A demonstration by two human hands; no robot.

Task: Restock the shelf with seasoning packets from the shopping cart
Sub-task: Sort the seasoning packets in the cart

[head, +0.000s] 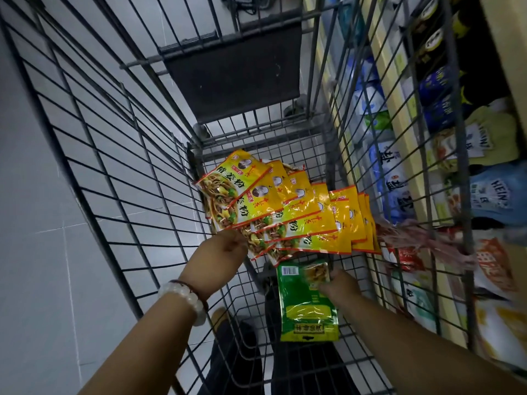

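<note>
**A:** What is closest to me?

**B:** My two forearms, reaching down into a wire shopping cart [114, 155]. My left hand [221, 252], a pale bead bracelet [182, 297] on its wrist, holds a fanned bunch of yellow seasoning packets [285, 212] by their lower corners; its fingers are hidden under the packets. My right hand [339, 286] has fingers curled on a green packet [305, 303] lying low in the cart.

**A:** And the shelf?

**B:** The shelf [405, 143] stands just right of the cart, already holding bags.

**A:** What might go wrong?

**B:** I judge the fan is loosely held; the slick outer packets could slide free as I lift, or catch on the cart wires.
</note>
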